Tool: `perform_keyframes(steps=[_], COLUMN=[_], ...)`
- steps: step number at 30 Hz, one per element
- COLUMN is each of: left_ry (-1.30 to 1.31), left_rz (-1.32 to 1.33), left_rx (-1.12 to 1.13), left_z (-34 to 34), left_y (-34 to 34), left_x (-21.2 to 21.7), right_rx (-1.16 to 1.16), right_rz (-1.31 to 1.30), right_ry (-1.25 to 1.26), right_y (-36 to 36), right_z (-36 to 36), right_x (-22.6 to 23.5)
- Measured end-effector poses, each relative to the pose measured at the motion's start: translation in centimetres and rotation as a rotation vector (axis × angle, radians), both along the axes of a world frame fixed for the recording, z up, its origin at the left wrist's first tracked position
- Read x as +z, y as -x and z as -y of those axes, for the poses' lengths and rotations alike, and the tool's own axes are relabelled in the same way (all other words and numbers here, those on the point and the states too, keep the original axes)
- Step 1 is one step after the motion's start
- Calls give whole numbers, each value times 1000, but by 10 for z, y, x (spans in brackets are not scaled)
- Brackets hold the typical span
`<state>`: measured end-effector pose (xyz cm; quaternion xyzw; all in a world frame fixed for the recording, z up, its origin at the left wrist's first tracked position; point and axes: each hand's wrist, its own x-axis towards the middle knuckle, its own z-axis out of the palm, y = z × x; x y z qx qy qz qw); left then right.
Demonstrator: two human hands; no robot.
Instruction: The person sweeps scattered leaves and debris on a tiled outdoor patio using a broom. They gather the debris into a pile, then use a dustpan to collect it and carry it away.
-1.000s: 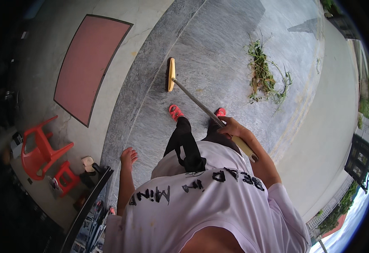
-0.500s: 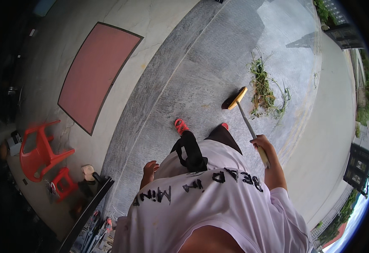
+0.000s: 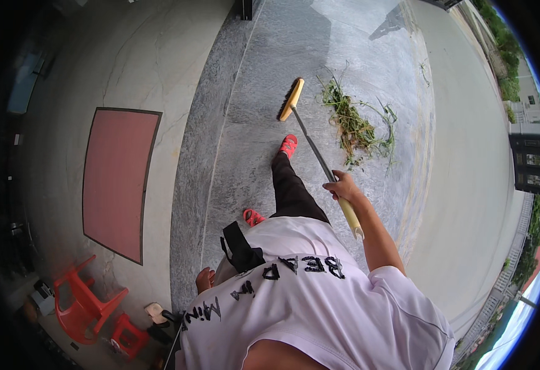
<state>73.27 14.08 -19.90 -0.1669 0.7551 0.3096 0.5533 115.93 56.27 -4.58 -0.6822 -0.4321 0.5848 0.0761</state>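
Observation:
My right hand (image 3: 342, 186) is closed around the handle of a broom (image 3: 312, 143), just above its pale yellow end grip. The pole is grey, and the yellow head with dark bristles lies ahead of my feet on the paving. A loose heap of pulled green weeds (image 3: 356, 126) is spread to the right of the broom head, apart from it. By my left side hangs my left hand (image 3: 206, 280), partly hidden by my shirt; its fingers look loosely apart and hold nothing that I can see.
Left of the grey textured paving (image 3: 220, 179) is a smoother floor with a red, dark-edged mat (image 3: 122, 179). A red plastic chair (image 3: 85, 302) and a red stool (image 3: 129, 336) stand at the lower left. A pale concrete strip (image 3: 467, 185) runs along the right.
My view has turned and moved, so the weeds and mat sit differently in it. The broom head is farther from the weeds. My right foot has stepped forward; my right hand keeps its hold.

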Motion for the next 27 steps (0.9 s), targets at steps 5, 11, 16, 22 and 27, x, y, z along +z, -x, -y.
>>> perform_keyframes(steps=[5, 11, 16, 22, 27], left_ry=[-46, -84, -200, -393, -330], left_rz=[11, 31, 38, -58, 18], left_rx=[-180, -449, -505, -571, -782], left_z=[-117, -256, -407, -642, -738], left_y=[-5, 1, -2, -94, -114], left_x=[-2, 0, 23, 103, 85], right_rx=[169, 353, 145, -214, -420], right_rz=[-212, -112, -98, 38, 107], right_ry=[32, 19, 116, 220, 172], right_y=[33, 30, -67, -192, -212], right_z=[-113, -251, -308, -298, -311], right_x=[-45, -73, -101, -73, -30])
